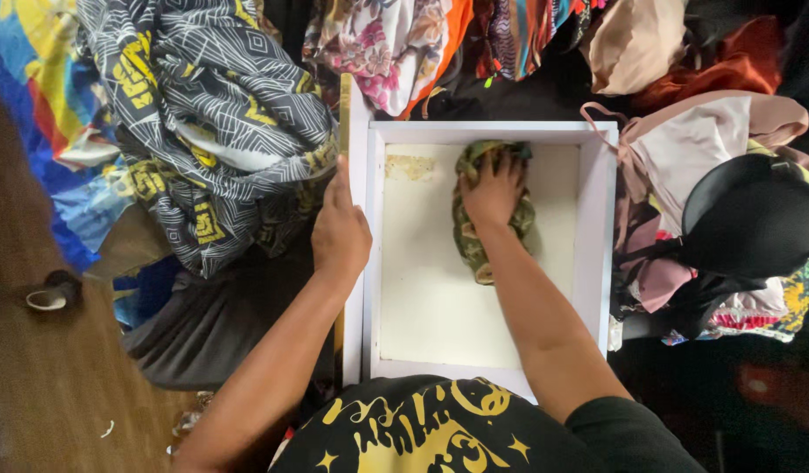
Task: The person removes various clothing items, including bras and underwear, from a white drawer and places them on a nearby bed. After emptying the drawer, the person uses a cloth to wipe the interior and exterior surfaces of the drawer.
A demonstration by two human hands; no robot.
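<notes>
Wooden floor at nine o'clock, dark floor at three; heaps of clothing crowd the whole upper half of the view.

Centre: white drawer (360,263), pulled out, seen from straight above. Pale bottom panel mostly bare. One brownish patch near its eleven o'clock corner.

Right hand (492,191): palm down, fingers spread, pressed flat on a camouflage cloth (468,245) lying toward the twelve o'clock end of the drawer. Cloth is bunched, green and brown, and shows on both sides of the hand and wrist. No pinch visible; whether the fingertips curl into the fabric cannot be told.

Left hand (339,232): outside the drawer at nine o'clock, fingers together and straight, laid along the drawer's left wall, seemingly steadying it.

Around: grey-and-yellow patterned garment (203,131) at ten o'clock, touching the left hand's side of the drawer. Floral and orange clothes at twelve. Pink garments (693,149) and a black rounded item (755,215) at three o'clock, just beside the right wall.

Progress, as a judgement: the drawer holds only this one cloth; the piles outside it remain unsorted. Early stage, most of the work left.
</notes>
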